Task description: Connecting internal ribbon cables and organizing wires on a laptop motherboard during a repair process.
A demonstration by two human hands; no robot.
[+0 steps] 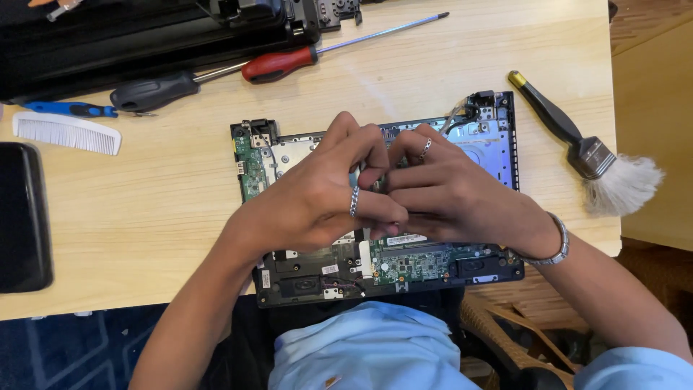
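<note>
An opened laptop base (498, 155) lies on the wooden table, its green circuit boards (415, 266) and black frame exposed. Both my hands meet over its middle. My left hand (317, 191), with a ring on one finger, curls its fingers down onto the centre of the board. My right hand (451, 191), also ringed and with a silver bracelet at the wrist, presses its fingertips against the same spot. The fingers hide whatever small part lies under them, so I cannot tell if anything is gripped.
A red-handled screwdriver (278, 63) and a black-handled one (151, 92) lie beyond the laptop base. A white comb (68, 133) and a blue-handled tool (68, 109) sit at left, beside a black device (22, 217). A brush (588, 155) rests at right. A black case (144, 32) fills the top left.
</note>
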